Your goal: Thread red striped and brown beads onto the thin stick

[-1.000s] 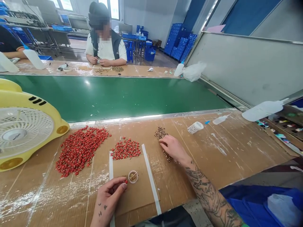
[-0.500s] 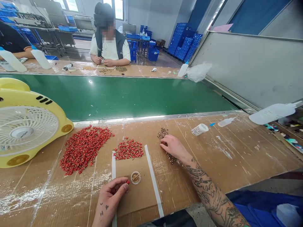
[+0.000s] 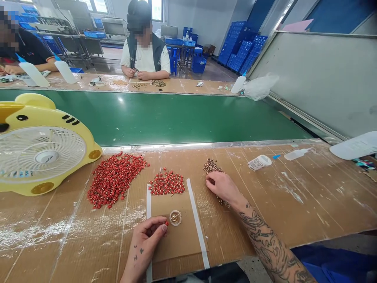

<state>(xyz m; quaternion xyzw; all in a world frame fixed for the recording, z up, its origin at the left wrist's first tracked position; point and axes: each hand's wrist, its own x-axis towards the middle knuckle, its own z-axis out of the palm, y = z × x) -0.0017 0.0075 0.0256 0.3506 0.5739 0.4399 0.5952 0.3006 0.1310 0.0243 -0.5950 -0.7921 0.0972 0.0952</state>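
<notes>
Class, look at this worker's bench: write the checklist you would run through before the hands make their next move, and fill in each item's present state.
1. The left hand pinches a red piece in its fingers: ok.
2. The small cup stands upright just beside that piece, with a stick resting in it: ok.
3. The right hand rests on the brown pile: ok. Whether it has gripped a piece: cannot tell.
4. The small red pile lies apart from the brown pile: ok.
5. The white bottle lies on its side. Capped or leaking: cannot tell.
</notes>
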